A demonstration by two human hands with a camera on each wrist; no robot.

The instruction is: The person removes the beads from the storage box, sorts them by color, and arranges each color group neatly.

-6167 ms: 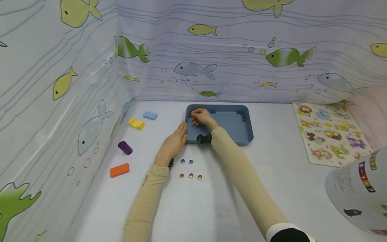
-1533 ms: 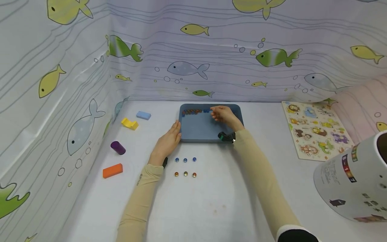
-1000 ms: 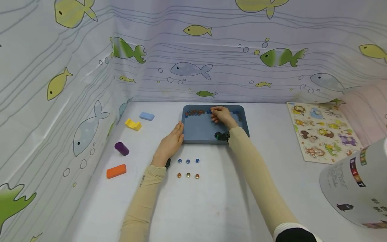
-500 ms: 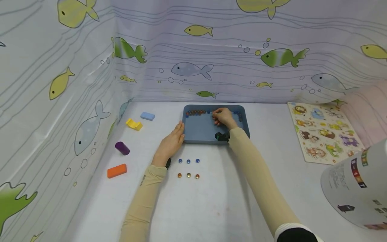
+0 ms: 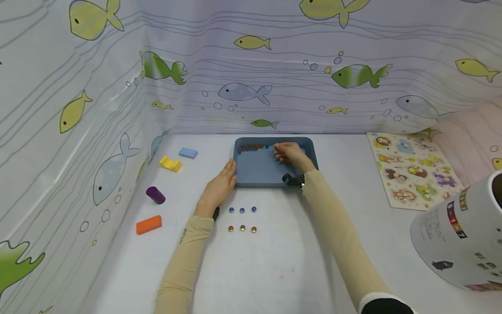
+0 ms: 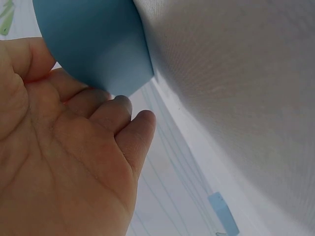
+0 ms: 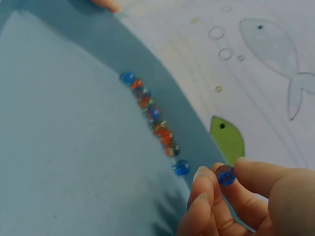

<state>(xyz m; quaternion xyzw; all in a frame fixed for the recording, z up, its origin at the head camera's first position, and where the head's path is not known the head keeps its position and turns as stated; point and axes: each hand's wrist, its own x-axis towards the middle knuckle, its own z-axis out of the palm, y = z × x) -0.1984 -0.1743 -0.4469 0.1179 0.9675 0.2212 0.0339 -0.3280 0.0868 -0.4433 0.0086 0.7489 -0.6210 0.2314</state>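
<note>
From the left, the left hand (image 5: 219, 186) sets its fingertips against the tray's left side, fingers long and only slightly bent, gripping nothing. The tray (image 5: 256, 171) lies with its long axis running left to right before the person. Inside, a line of marbles (image 7: 154, 113) follows the far wall from near the far-left corner, and the blue end marble (image 7: 181, 167) sits slightly apart at its right. On the table, between the arms and nearer the person, are a blue trio (image 5: 242, 210) and an amber trio (image 5: 242, 228). The right hand (image 5: 292, 155) is over the tray near the far wall, its grip narrow: thumb and finger pinch a blue-looking held marble (image 7: 226, 175). That marble is just right of the end marble, in line with the row but apart from it; whether it touches the tray cannot be told. The right hand is the nearer to this gap, the left well away. Further marbles (image 5: 303, 147) show at the tray's right end, partly behind the right hand.
</note>
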